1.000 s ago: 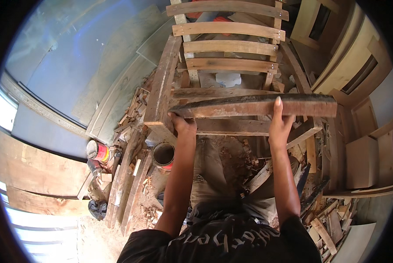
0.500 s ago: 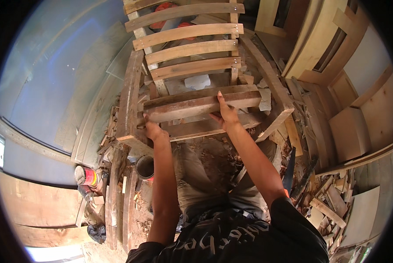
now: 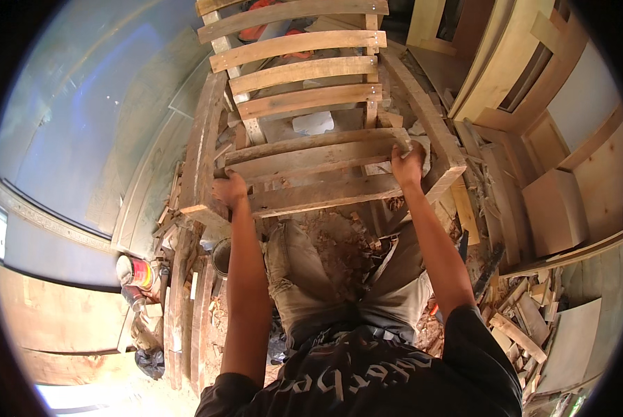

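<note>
In front of me stands a wooden chair frame (image 3: pixel 202 149) with a back of several curved slats (image 3: pixel 304 68). A brown wooden plank (image 3: pixel 318 158) lies crosswise within the frame, between the two sides and behind the front rail (image 3: pixel 325 194). My left hand (image 3: pixel 229 189) has its fingers bent round the plank's left end, close to the left side piece. At the other end my right hand (image 3: pixel 408 165) grips the plank, thumb and fingers curled over it. The undersides of both hands' grips are hidden.
Wood scraps (image 3: pixel 527 323) are piled at the right, beside pale wooden panels (image 3: pixel 554 208). A red-and-yellow can (image 3: pixel 136 272) and an open bucket (image 3: pixel 221 257) stand at the left near long timbers (image 3: pixel 179 313). A saw blade (image 3: pixel 463 250) shows beside my right arm.
My right hand has moved from the plank's middle to its right end. The plank now sits slightly farther back and level in the frame. My knees have spread apart.
</note>
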Action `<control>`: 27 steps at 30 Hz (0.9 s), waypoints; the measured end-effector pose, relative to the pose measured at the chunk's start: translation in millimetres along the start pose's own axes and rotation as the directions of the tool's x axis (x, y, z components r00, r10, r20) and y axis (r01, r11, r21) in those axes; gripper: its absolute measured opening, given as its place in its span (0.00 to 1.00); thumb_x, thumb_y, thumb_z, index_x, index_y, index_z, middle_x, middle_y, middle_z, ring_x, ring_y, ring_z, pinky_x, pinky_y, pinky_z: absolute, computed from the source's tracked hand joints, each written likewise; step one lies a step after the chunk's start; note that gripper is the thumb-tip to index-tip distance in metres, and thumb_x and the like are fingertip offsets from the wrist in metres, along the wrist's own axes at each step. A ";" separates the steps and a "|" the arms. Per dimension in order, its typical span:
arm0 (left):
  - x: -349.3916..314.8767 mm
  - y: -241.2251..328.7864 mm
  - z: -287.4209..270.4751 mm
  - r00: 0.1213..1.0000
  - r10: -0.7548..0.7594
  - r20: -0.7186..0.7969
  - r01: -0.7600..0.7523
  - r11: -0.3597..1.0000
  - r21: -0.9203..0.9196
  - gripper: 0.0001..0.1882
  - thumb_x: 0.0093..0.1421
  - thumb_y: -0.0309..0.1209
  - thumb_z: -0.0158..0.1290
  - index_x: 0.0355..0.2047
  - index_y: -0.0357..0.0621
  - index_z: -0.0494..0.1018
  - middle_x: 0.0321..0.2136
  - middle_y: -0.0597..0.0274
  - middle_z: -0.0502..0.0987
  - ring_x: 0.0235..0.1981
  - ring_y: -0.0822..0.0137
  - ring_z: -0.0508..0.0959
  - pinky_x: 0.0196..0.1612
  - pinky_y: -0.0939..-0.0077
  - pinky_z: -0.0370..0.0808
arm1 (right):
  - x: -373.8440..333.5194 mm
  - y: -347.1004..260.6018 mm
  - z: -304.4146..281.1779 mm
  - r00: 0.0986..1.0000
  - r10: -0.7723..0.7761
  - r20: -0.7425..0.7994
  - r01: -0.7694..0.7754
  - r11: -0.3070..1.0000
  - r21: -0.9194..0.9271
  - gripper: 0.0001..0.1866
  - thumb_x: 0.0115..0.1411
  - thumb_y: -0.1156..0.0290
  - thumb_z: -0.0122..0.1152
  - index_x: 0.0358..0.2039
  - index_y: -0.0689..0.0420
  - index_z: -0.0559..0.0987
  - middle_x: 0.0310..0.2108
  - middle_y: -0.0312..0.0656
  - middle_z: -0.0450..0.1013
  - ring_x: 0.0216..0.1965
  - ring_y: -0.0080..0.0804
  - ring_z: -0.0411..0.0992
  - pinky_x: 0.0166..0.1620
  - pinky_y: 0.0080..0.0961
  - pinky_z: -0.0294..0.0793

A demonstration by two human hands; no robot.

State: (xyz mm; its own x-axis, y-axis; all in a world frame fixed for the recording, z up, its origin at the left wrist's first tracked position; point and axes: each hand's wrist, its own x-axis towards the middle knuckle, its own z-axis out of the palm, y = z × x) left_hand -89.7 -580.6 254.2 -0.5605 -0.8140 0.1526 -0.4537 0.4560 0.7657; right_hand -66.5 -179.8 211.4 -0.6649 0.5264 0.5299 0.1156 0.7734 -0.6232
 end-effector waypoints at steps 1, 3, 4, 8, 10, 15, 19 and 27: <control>21.6 -9.3 9.8 0.997 -0.037 -0.067 0.036 0.999 -0.016 0.24 0.60 0.39 0.53 0.43 0.24 0.74 0.43 0.31 0.77 0.48 0.40 0.77 0.52 0.50 0.73 | 5.1 -6.2 6.9 0.994 0.113 0.007 -0.113 0.994 0.012 0.27 0.61 0.63 0.60 0.54 0.68 0.70 0.51 0.63 0.71 0.52 0.58 0.71 0.57 0.46 0.69; 13.8 -6.4 26.4 0.996 -0.084 0.015 0.085 0.993 -0.084 0.28 0.60 0.42 0.52 0.48 0.24 0.70 0.47 0.31 0.73 0.50 0.39 0.74 0.54 0.50 0.72 | 22.5 34.0 16.7 0.936 0.352 -0.001 -0.351 0.936 -0.035 0.26 0.63 0.59 0.56 0.53 0.68 0.71 0.52 0.63 0.70 0.56 0.58 0.68 0.59 0.48 0.67; -1.6 2.3 23.5 0.987 -0.088 0.134 0.105 0.987 -0.123 0.32 0.60 0.44 0.52 0.52 0.24 0.66 0.51 0.31 0.70 0.54 0.38 0.72 0.56 0.51 0.70 | 31.0 57.6 12.2 0.917 0.370 0.148 -0.342 0.922 -0.182 0.26 0.64 0.54 0.51 0.49 0.67 0.72 0.50 0.63 0.71 0.55 0.57 0.70 0.56 0.49 0.69; 42.2 -43.0 36.4 0.998 0.018 0.061 -0.014 0.998 -0.061 0.32 0.59 0.46 0.51 0.53 0.28 0.68 0.52 0.32 0.72 0.55 0.40 0.72 0.58 0.53 0.68 | 20.8 20.1 18.0 0.909 0.390 0.151 -0.363 0.915 -0.178 0.23 0.65 0.56 0.48 0.44 0.68 0.74 0.43 0.59 0.76 0.48 0.58 0.74 0.52 0.50 0.72; 38.7 -50.0 47.0 0.998 0.066 0.000 -0.065 0.992 -0.106 0.29 0.59 0.43 0.50 0.52 0.30 0.71 0.50 0.33 0.74 0.53 0.40 0.74 0.58 0.53 0.68 | 17.1 30.3 20.9 0.949 0.310 0.061 -0.298 0.942 -0.157 0.23 0.65 0.57 0.49 0.43 0.69 0.72 0.44 0.62 0.73 0.47 0.59 0.73 0.51 0.51 0.71; 27.6 -47.4 47.5 0.994 0.110 0.023 -0.101 0.965 -0.242 0.25 0.58 0.38 0.49 0.50 0.30 0.71 0.48 0.34 0.75 0.50 0.38 0.75 0.54 0.49 0.69 | 16.7 44.2 21.8 0.950 0.289 -0.116 -0.291 0.957 0.002 0.25 0.62 0.65 0.54 0.47 0.75 0.64 0.47 0.65 0.64 0.49 0.59 0.67 0.53 0.48 0.67; 21.8 -42.6 37.6 0.993 0.095 0.062 -0.082 0.979 -0.188 0.21 0.62 0.35 0.49 0.47 0.28 0.69 0.45 0.35 0.75 0.48 0.38 0.75 0.50 0.48 0.71 | 15.2 41.9 18.7 0.922 0.373 -0.102 -0.365 0.927 0.086 0.26 0.60 0.69 0.56 0.50 0.76 0.61 0.50 0.65 0.63 0.52 0.56 0.66 0.54 0.44 0.65; 10.3 -36.6 32.4 0.993 0.110 0.031 -0.111 0.992 0.066 0.24 0.67 0.42 0.45 0.50 0.30 0.65 0.46 0.35 0.73 0.47 0.39 0.75 0.49 0.45 0.72 | 10.5 2.2 -0.8 0.869 0.477 -0.131 -0.424 0.854 0.300 0.24 0.62 0.72 0.51 0.56 0.70 0.62 0.56 0.62 0.63 0.57 0.56 0.64 0.61 0.44 0.61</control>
State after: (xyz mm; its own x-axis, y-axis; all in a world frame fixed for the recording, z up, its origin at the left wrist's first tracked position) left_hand -101.3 -594.0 207.5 -0.6280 -0.7476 0.2162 -0.4334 0.5667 0.7007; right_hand -72.6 -172.3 216.1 -0.4255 0.8730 0.2384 0.1591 0.3315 -0.9300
